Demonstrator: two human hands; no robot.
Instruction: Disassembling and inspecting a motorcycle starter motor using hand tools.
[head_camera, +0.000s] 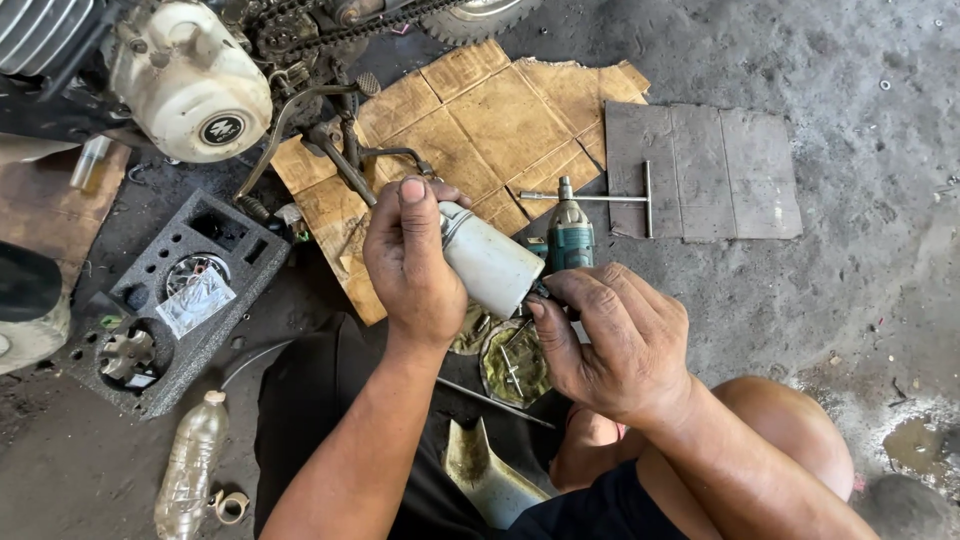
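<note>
My left hand (410, 262) grips a white cylindrical motor part (488, 262), thumb laid along its upper end. My right hand (610, 340) pinches something small and dark at the cylinder's lower end; what it is stays hidden behind the fingers. Both hands hover above my lap and a round, dirty metal cover (513, 365). A teal power tool (570, 235) lies just beyond the hands on the floor.
A motorcycle engine (190, 80) with a white cover stands top left. Flattened cardboard (490, 120) and a grey mat (710, 170) carry a T-handle wrench (615, 198). A grey foam tray (170, 300) with parts sits left, a plastic bottle (190, 465) bottom left.
</note>
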